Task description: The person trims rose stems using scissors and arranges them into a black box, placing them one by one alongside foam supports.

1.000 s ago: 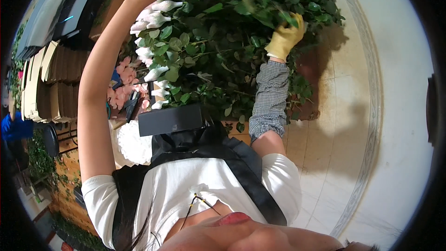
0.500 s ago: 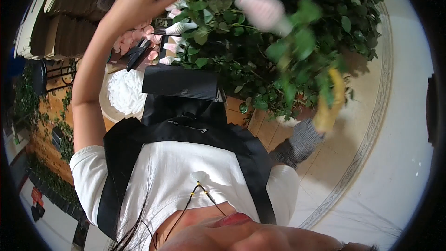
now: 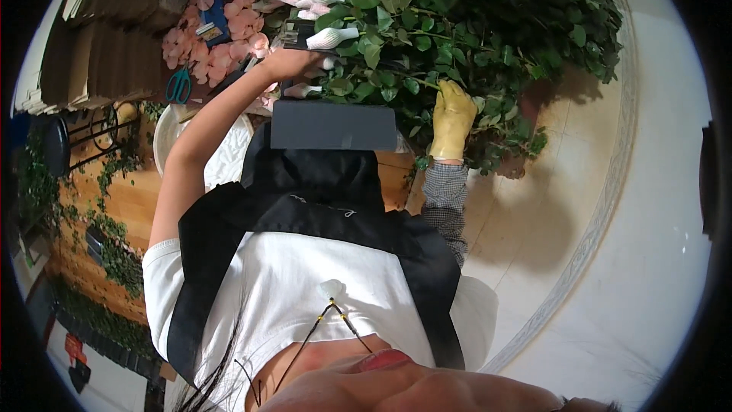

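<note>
Both hands have come down and in since half a second ago: the left hand (image 3: 293,65) has dropped onto the row of flower heads, and the right hand, then swung wide with a flower blurred in the air beside it, is back at the leaves.

At 9 o'clock, near the rim of the view, stands a black stool (image 3: 53,146). Stacks of brown cardboard (image 3: 114,38) rise above it at 10 o'clock. Teal scissors (image 3: 179,85) lie just beside the stacks, also at 10. Between 9 and 10 o'clock, the bare left forearm crosses in front of a pale round basin (image 3: 163,145). Loose pink petals (image 3: 244,21) spread at 11 o'clock, with a blue object (image 3: 216,23) lying among them.

The left hand, also at 11, reaches in against flower heads (image 3: 332,38) wrapped in white netting; its fingers are hidden, so I cannot tell whether it grips one. Just off the centre toward 11 o'clock sits a dark box (image 3: 334,126), above the black apron (image 3: 313,217).

Leafy stems (image 3: 496,38) fill 12 to 1 o'clock, running rightward from the flower heads. Near 2 o'clock, at their lower edge, the right hand (image 3: 453,113), in a yellow glove, is curled around a green stem (image 3: 423,82).
</note>
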{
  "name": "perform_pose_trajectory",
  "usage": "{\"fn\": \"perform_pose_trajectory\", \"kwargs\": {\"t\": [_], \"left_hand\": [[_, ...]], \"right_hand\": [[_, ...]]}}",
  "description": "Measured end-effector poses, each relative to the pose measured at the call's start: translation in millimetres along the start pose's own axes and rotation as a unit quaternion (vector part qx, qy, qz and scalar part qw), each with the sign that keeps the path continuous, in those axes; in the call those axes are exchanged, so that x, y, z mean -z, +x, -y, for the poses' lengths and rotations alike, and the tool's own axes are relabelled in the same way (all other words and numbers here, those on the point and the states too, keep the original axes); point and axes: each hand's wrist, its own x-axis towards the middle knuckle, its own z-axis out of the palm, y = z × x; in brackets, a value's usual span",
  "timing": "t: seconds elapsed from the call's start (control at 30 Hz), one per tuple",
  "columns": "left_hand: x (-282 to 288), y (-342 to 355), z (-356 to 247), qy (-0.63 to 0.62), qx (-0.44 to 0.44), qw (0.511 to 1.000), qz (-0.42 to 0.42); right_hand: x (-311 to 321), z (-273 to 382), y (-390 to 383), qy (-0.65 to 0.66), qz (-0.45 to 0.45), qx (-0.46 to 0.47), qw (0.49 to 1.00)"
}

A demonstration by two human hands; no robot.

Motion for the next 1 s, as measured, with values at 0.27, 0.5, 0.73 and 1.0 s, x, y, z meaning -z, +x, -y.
{"fn": "perform_pose_trajectory", "kwargs": {"t": [0.27, 0.5, 0.73, 1.0], "left_hand": [[-24.8, -1.0, 23.2, 0.020, -0.143, 0.974, -0.173], [-76.1, 1.7, 17.0, -0.066, 0.023, 0.980, -0.189], [-59.8, -9.3, -1.3, -0.100, 0.103, 0.982, -0.124], [-71.7, -1.6, 6.5, -0.088, 0.063, 0.978, -0.175]], "right_hand": [[8.9, -13.5, -46.1, 0.110, -0.004, -0.066, 0.992], [-47.7, 27.1, -7.4, 0.125, -0.083, -0.098, 0.984], [-156.9, -16.0, -28.9, 0.031, 0.132, -0.044, 0.990], [-102.8, -47.4, -9.9, 0.147, 0.266, -0.040, 0.952]]}}
